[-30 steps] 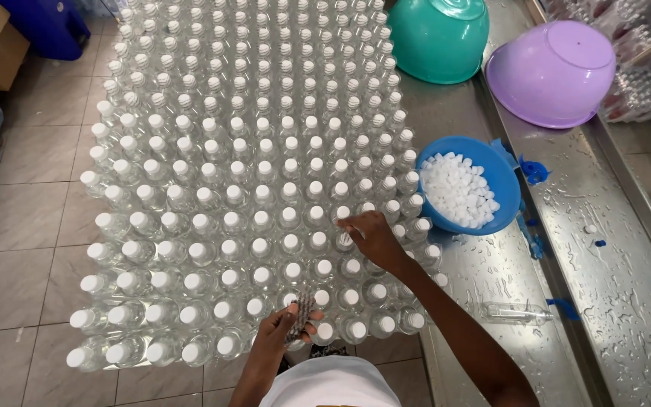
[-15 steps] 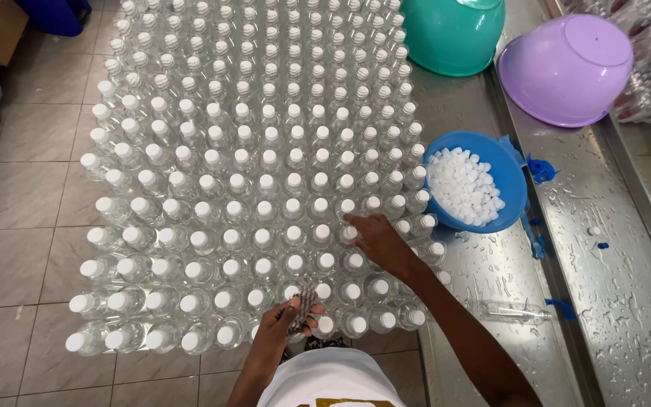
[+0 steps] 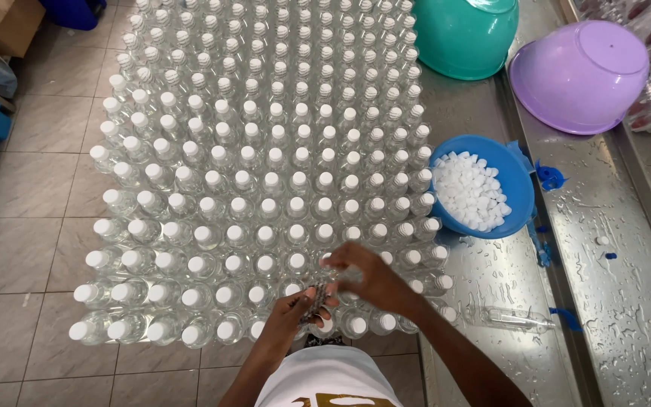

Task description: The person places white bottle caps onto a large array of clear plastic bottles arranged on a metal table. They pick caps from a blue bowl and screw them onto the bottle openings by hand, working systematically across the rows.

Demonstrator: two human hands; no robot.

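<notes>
- Clear plastic bottles (image 3: 265, 151) wear white round caps, set in a regular dotted grid.
- Round blue plastic bowl (image 3: 518, 188) at three o'clock holds loose white caps (image 3: 467, 192).
- Upturned teal basin (image 3: 465, 34) at one o'clock.
- Upturned lilac basin (image 3: 578, 75) at two o'clock.
- Grey wet steel counter (image 3: 612, 279).
- Beige floor tiles (image 3: 32, 196) at nine o'clock.

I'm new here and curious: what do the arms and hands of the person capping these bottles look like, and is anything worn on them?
Both arms are bare from the forearm down: no sleeves, gloves, watch or bands show. The left hand and right hand are bare too; motion blur hides any rings. At the bottom edge shows a white shirt with a gold-coloured print.
</notes>
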